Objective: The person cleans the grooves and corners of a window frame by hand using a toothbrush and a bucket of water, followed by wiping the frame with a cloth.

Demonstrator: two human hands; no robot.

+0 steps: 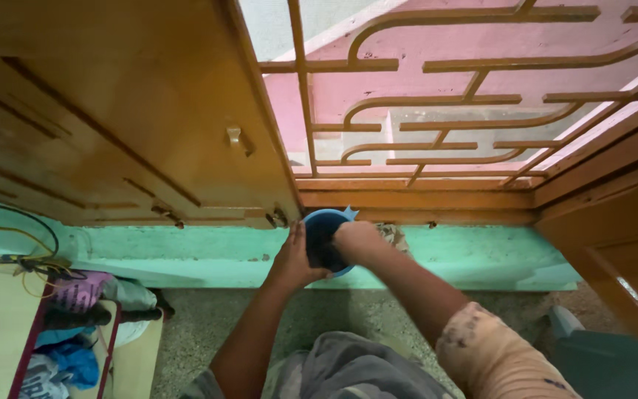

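Blue bowl (324,238) — at sill edge | left hand (295,258) grips rim | right hand (356,240) closed inside.

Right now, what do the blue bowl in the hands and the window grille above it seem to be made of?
The blue bowl looks like plastic: even colour, thin moulded rim with a small pointed lip, dull sheen. The left hand holds its side; the right hand reaches inside. The window grille looks like metal bars painted orange-brown: thin, smoothly curved. Wood cannot be ruled out.

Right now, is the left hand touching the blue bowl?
Touching. The head view shows the left hand pressed against the blue bowl at its left rim.
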